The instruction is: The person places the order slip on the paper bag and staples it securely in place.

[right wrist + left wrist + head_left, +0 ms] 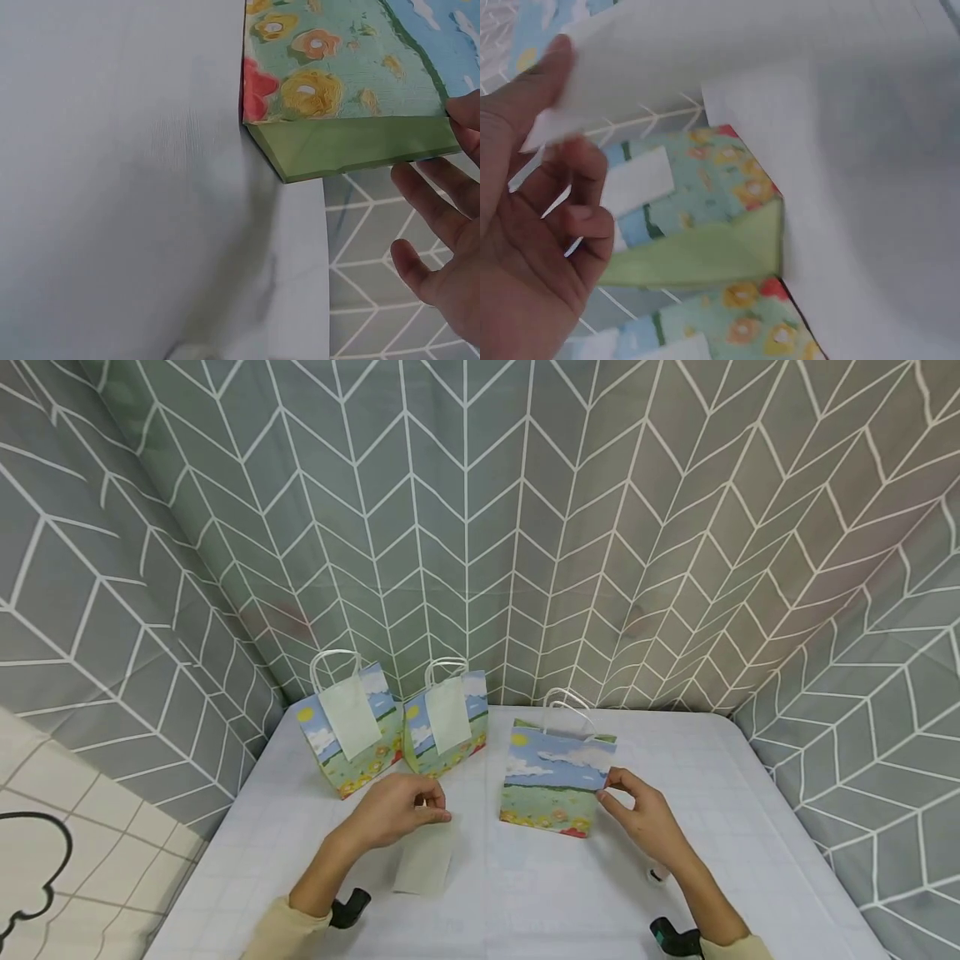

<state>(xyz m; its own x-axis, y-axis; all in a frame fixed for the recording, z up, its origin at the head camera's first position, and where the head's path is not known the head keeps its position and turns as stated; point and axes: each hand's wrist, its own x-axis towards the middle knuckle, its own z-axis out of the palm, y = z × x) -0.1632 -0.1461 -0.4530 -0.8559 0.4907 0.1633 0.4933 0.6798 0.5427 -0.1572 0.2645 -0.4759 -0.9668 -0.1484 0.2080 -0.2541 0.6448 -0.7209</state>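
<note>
My left hand pinches the top edge of a blank, pale rectangular sheet between thumb and fingers; in the left wrist view the sheet stretches across the top, slightly blurred. At the right, a paper gift bag printed with sky, clouds and flowers stands upright with white cord handles. The thumb and fingers of my right hand pinch this bag's right side edge. The right wrist view shows its green side panel between thumb and fingertips.
Two matching gift bags, one at the far left and one beside it, each bear a white rectangle on the front. A small white object lies by my right forearm. A patterned grey curtain hangs behind the white-covered table.
</note>
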